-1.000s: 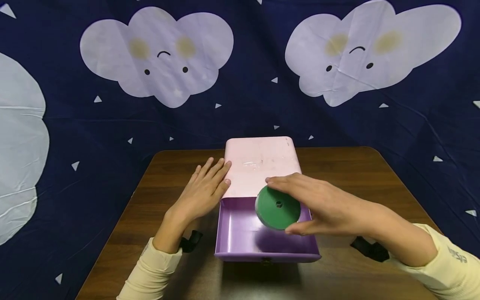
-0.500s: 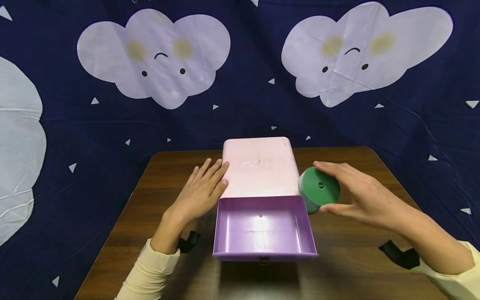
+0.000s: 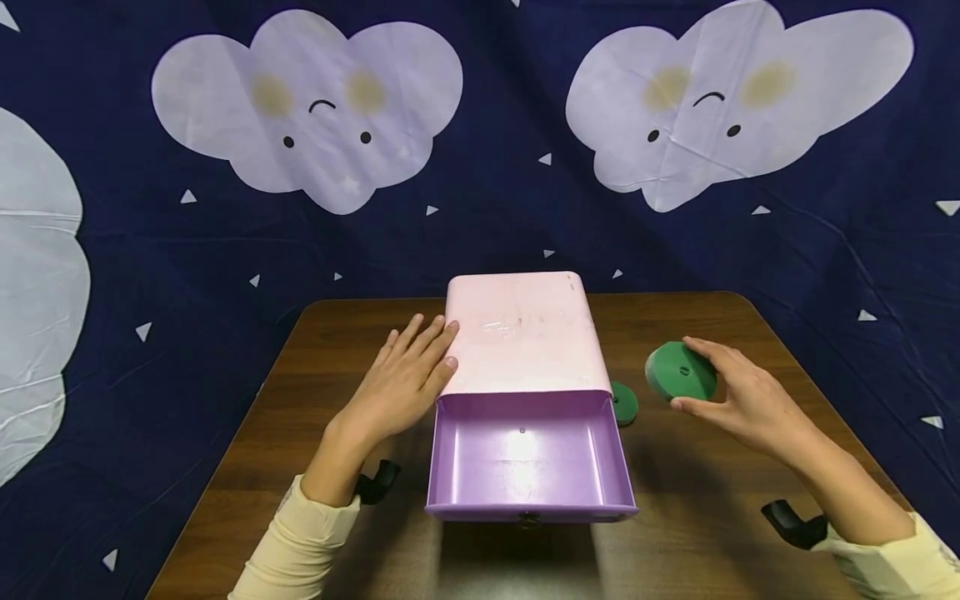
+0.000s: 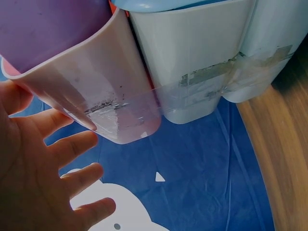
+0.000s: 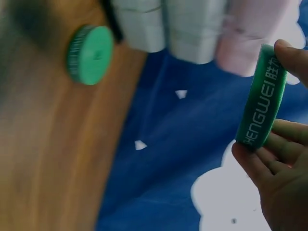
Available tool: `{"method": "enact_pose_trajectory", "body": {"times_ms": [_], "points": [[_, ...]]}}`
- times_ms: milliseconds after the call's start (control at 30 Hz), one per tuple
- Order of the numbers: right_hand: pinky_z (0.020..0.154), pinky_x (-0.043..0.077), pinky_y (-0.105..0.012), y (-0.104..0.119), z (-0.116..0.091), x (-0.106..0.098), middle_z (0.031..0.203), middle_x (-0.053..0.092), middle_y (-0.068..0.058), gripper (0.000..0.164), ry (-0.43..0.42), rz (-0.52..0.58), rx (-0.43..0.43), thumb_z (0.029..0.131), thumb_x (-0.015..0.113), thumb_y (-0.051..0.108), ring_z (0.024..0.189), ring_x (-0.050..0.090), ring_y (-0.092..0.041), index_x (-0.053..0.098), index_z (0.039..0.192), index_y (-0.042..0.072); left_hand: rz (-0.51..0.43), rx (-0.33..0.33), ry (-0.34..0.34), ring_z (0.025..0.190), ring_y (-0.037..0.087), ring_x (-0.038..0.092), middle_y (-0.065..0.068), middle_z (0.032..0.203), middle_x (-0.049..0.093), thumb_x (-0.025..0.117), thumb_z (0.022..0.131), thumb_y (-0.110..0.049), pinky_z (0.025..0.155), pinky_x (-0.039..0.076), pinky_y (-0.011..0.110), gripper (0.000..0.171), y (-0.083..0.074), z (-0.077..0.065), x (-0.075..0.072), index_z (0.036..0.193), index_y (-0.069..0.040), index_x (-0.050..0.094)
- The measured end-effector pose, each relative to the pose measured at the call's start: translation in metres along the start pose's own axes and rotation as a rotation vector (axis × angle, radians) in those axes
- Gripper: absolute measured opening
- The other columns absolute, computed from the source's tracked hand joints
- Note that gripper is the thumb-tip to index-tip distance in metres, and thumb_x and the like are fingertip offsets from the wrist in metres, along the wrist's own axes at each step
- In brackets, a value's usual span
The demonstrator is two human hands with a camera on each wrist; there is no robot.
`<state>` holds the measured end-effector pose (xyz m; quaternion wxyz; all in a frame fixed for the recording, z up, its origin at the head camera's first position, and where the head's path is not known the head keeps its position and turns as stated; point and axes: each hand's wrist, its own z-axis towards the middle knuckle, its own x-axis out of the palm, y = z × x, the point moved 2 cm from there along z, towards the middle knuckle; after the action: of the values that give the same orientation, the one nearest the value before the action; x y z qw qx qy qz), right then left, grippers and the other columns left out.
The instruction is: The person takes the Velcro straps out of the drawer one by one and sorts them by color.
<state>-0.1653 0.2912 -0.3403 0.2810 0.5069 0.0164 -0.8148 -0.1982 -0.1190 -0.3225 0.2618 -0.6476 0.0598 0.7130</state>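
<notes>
In the head view my right hand [image 3: 757, 408] pinches a flat green roll of tape [image 3: 681, 372] by its edges, thumb below and fingers above, over the right part of the table. White lettering runs along the rim of this roll [image 5: 262, 98] in the right wrist view. My left hand [image 3: 401, 375] lies with fingers straight against the left side of a pink drawer cabinet [image 3: 525, 333]. Its purple drawer [image 3: 480, 467] is pulled out towards me. In the left wrist view my left fingertips touch the pink casing [image 4: 96, 86].
A second green roll [image 3: 626, 405] lies on the wooden table [image 3: 705, 517] just right of the cabinet. Below the pink unit, paler units [image 4: 192, 57] are stacked and taped together. A dark blue cloth [image 3: 510, 225] with clouds hangs behind the table.
My right hand has carried the green roll from over the drawer out to the right, uncovering the second roll beside the cabinet. The left hand has stayed in place.
</notes>
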Motion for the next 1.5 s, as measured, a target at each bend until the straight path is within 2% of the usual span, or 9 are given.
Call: {"method": "enact_pose_trajectory", "body": {"times_ms": [133,233,567,867,1167,1500], "points": [[0.075,0.046,-0.047,-0.018,-0.008,0.023,0.124,0.055,-0.025,0.08,0.033,0.023,0.086,0.068,0.084,0.026,0.102,0.056,-0.036,0.046,0.133,-0.002,0.002,-0.001,-0.001,0.15,0.023,0.004,-0.002,0.159,0.018,0.021,0.102,-0.046,0.12,0.005,0.051,0.052,0.0,0.0,-0.001,0.151,-0.028,0.018],[0.076,0.046,-0.054,-0.029,-0.013,0.039,0.122,0.054,-0.029,0.079,0.05,0.037,0.132,0.07,0.082,0.027,0.102,0.054,-0.04,0.045,0.132,-0.006,0.003,-0.001,-0.002,0.15,0.022,0.003,-0.002,0.159,0.018,0.021,0.102,-0.046,0.12,0.005,0.051,0.052,0.0,0.0,-0.001,0.151,-0.028,0.018],[0.08,0.043,-0.059,-0.059,-0.022,0.077,0.123,0.051,-0.035,0.079,0.165,0.024,0.272,0.075,0.078,0.03,0.104,0.051,-0.047,0.042,0.131,-0.012,-0.005,-0.002,0.003,0.15,0.021,0.002,-0.003,0.159,0.017,0.019,0.102,-0.047,0.12,0.004,0.05,0.053,-0.001,0.001,-0.002,0.152,-0.029,0.016],[0.085,0.042,-0.063,-0.082,-0.022,0.103,0.126,0.048,-0.039,0.08,0.271,0.004,0.302,0.077,0.076,0.03,0.11,0.047,-0.054,0.039,0.133,-0.015,-0.01,-0.005,0.006,0.15,0.022,0.002,-0.001,0.159,0.019,0.019,0.102,-0.047,0.12,0.004,0.05,0.053,0.0,0.001,-0.001,0.152,-0.028,0.016],[0.082,0.043,-0.063,-0.088,-0.025,0.118,0.122,0.05,-0.04,0.078,0.301,-0.004,0.316,0.077,0.075,0.031,0.107,0.05,-0.054,0.041,0.13,-0.015,-0.008,-0.012,0.01,0.15,0.021,0.002,-0.004,0.159,0.017,0.019,0.102,-0.048,0.12,0.004,0.05,0.053,0.0,0.001,-0.001,0.152,-0.029,0.016],[0.085,0.042,-0.063,-0.088,-0.029,0.121,0.123,0.049,-0.04,0.079,0.302,0.009,0.313,0.076,0.076,0.031,0.108,0.049,-0.055,0.041,0.13,-0.015,-0.01,-0.012,0.013,0.15,0.021,0.001,-0.004,0.159,0.017,0.018,0.102,-0.048,0.12,0.004,0.049,0.053,0.001,0.002,0.0,0.151,-0.03,0.016]]}}
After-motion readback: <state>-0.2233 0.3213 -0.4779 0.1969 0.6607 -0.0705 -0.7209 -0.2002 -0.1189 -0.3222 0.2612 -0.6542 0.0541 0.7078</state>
